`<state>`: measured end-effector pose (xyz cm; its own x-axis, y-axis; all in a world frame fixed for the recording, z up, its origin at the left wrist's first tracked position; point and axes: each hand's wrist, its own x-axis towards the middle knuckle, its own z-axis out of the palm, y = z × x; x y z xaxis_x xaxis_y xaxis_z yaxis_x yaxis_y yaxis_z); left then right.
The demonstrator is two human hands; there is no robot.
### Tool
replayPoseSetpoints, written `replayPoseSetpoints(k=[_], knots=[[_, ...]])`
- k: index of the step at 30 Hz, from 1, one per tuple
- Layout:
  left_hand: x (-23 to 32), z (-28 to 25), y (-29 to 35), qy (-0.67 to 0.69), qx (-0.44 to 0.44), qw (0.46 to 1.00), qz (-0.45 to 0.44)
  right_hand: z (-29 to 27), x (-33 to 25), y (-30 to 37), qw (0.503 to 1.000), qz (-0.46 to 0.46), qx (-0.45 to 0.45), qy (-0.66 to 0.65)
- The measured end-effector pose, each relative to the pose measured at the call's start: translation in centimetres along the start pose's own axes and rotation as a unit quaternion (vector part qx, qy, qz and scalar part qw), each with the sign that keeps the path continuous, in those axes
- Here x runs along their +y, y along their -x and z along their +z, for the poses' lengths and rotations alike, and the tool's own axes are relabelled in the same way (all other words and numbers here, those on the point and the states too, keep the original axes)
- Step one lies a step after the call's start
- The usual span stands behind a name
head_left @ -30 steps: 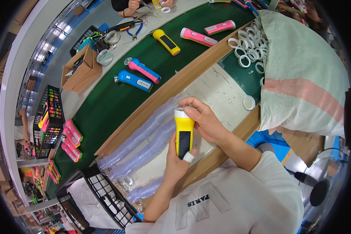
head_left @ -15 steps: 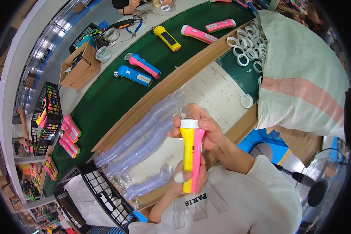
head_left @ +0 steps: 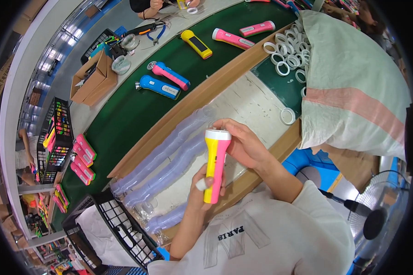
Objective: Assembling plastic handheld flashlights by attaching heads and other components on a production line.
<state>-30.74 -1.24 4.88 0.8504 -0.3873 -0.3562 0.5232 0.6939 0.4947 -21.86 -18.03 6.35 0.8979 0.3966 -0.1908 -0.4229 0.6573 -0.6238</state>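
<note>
Yellow-pink plastic torch [head_left: 214, 158]: was above white wood-rimmed worktop [head_left: 250, 103], w/ white plastic ring [head_left: 218, 134] on.
L hand [head_left: 198, 195]: was clamped round torch.
R hand [head_left: 244, 144]: was at ring, hold unclear.
Loose rings [head_left: 293, 55]: lay unfitted, worktop's far R.

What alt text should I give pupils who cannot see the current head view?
A person's left hand grips a yellow-and-pink flashlight by its handle while the right hand holds its white-rimmed head. Around them lie translucent plastic stacks, more flashlights on a green surface, and white rings beside a pale sack.
</note>
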Motion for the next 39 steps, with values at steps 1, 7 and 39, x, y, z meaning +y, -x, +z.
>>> replayPoseSetpoints(k=[1,7,39], knots=[[0.0,-0.5,-0.3,0.071,-0.062,0.995,-0.036,0.1,0.0,0.0,1.0,-0.001,0.0,0.001],[0.5,1.6,0.0,-0.153,0.044,0.987,0.017,0.0,-0.1,0.2,0.999,-0.023,-0.007,0.029],[-0.2,3.5,0.9,-0.578,0.062,0.806,0.11,-0.3,0.3,1.6,0.991,-0.089,-0.09,0.031]])
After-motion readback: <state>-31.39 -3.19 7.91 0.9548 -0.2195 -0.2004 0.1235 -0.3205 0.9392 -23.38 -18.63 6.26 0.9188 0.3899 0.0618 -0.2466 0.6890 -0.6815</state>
